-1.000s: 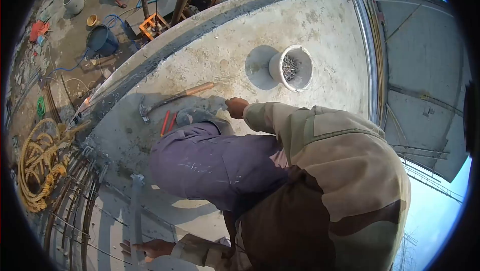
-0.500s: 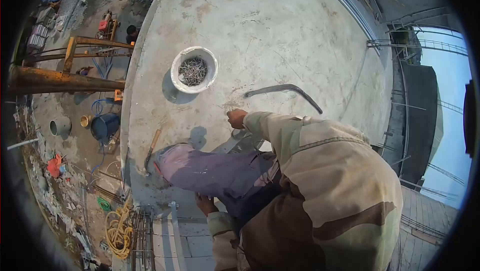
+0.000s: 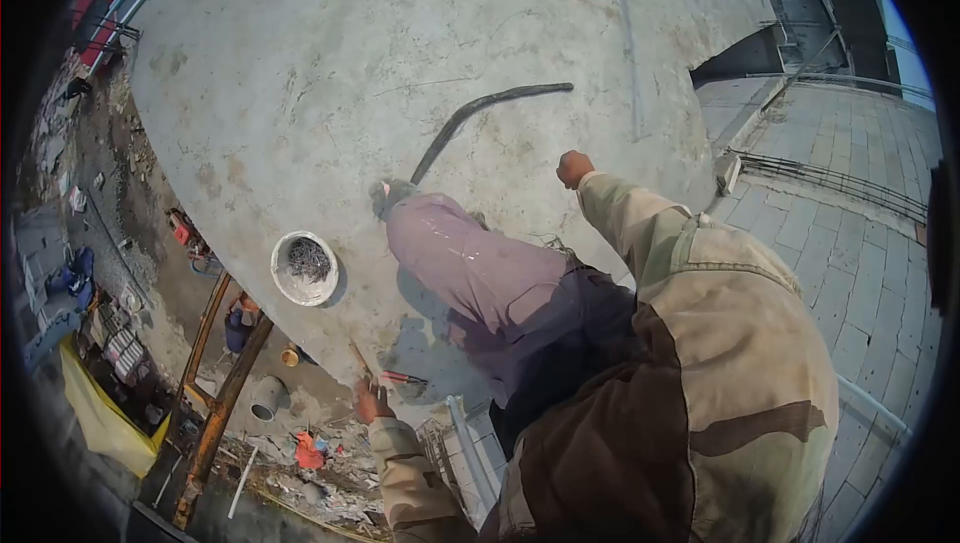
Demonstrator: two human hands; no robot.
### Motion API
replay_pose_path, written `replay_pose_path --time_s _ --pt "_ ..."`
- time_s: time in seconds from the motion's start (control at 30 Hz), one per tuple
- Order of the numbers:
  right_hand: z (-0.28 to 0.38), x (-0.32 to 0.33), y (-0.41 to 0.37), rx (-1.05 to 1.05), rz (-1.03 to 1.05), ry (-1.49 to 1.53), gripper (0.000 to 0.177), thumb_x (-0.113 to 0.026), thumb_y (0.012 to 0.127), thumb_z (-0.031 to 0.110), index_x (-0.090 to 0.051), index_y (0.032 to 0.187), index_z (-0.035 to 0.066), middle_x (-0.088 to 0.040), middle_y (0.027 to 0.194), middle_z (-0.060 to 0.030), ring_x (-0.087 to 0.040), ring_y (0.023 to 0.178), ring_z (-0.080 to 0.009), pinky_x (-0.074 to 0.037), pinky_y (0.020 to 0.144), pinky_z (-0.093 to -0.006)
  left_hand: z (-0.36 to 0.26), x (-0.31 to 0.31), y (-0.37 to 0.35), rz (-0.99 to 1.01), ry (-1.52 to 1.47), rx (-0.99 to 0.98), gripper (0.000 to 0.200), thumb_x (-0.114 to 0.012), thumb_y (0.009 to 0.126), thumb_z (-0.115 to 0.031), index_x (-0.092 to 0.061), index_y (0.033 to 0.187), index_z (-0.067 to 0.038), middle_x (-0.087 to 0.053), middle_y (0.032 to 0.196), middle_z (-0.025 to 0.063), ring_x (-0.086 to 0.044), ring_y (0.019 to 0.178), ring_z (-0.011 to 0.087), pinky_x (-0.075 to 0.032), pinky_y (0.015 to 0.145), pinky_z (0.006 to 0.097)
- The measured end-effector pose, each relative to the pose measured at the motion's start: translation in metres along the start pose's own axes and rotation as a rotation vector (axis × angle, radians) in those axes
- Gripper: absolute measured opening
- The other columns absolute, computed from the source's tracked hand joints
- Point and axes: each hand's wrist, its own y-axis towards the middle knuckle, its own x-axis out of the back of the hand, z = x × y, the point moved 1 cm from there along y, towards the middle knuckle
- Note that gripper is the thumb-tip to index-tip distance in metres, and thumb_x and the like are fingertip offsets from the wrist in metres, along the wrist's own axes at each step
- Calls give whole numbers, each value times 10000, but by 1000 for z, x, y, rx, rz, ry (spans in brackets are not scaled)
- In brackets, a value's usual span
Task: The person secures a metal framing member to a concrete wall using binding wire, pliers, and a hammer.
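Observation:
My left hand (image 3: 373,402) is closed at the lower end of a hammer (image 3: 358,355), near the slab's left edge. The hammer's wooden handle points up past the fingers; its head is hidden by the hand. Just right of it lies a red-handled tool (image 3: 404,378), too small to name. My right hand (image 3: 574,169) is a closed fist above the concrete, and whatever is in it cannot be made out. Between the hands stretches my purple-grey trouser leg (image 3: 470,258). A white bucket (image 3: 334,283) of thin metal pieces, perhaps nails, stands beyond the leg.
A dark bent strip (image 3: 480,107) lies on the concrete slab (image 3: 330,63). Past the slab's left edge the ground drops to rubble, with orange-brown beams (image 3: 225,418), a pipe piece (image 3: 268,398) and a person (image 3: 238,325) below. Grey panels (image 3: 850,203) with rebar lie at right.
My view has turned, so the bucket and dark strip appear further left. My left hand has moved from beside my leg to the hammer. My right hand has swung out to the right, still closed.

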Motion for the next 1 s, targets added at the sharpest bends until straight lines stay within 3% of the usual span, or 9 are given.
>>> replay_pose_path --time_s 0.2,0.37,0.47,0.5,0.57,0.7,0.83,0.9,1.0 --pt "40 3 151 -24 -160 556 226 -641 834 200 -768 887 21 -740 903 -234 -725 883 -407 -575 809 -468 -94 -166 -68 267 328 -347 530 -521 1083 -341 -428 1526 -66 -555 1480 160 -568 1326 281 -467 1061 439" --pt "79 -55 349 -236 -180 843 231 -680 878 219 -744 814 7 -750 814 -200 -743 838 -368 -570 782 -478 -58 -206 -71 102 525 -52 617 -659 1020 -355 -462 1499 -19 -537 1483 210 -557 1333 344 -499 1034 466" --pt "104 -85 443 -379 -215 730 303 -731 884 285 -715 1017 13 -741 998 -223 -723 988 -387 -554 874 -498 -58 -210 -73 -79 735 140 470 -609 991 -261 -571 1391 -17 -654 1299 183 -636 1200 331 -543 934 469" --pt "111 -85 467 -525 -223 790 441 -746 882 319 -638 1153 -12 -662 1125 -294 -688 1041 -443 -549 908 -501 -61 -190 -50 35 1380 21 400 -626 962 -244 -656 1287 -12 -691 1232 190 -677 1133 283 -562 892 431" --pt "107 -87 516 -638 -154 882 690 -751 908 345 -422 1408 0 -438 1383 -368 -600 1176 -530 -533 969 -516 -81 -176 -20 42 1479 36 393 -642 947 -234 -669 1256 9 -693 1228 206 -685 1120 262 -563 888 417" --pt "103 -80 555 -749 -133 846 411 -712 928 293 -555 1204 33 -612 1196 -321 -647 1074 -501 -536 896 -530 -202 -357 17 -53 1100 118 529 -637 1005 -293 -555 1416 30 -657 1322 219 -676 1157 295 -559 892 397" --pt "97 -64 517 -364 -481 1046 182 -694 920 182 -606 904 25 -671 720 -217 -715 742 -411 -577 702 -502 -294 -625 7 460 1163 -206 653 -585 1052 -408 -445 1500 46 -571 1446 219 -547 1350 290 -431 1104 410" --pt "83 47 435 -422 -235 1894 104 -623 971 73 -535 990 20 -634 636 -133 -666 514 -253 -512 436 -369 -291 -717 -27 661 1167 -101 712 -549 1059 -456 -390 1532 52 -490 1522 249 -481 1419 321 -363 1178 439" --pt "58 170 311 -412 -223 2230 59 -539 1007 44 -555 1047 4 -646 699 -119 -645 509 -185 -493 407 -328 -248 -831 -111 798 1122 14 773 -530 1057 -500 -329 1563 48 -408 1577 272 -423 1461 363 -327 1206 481"
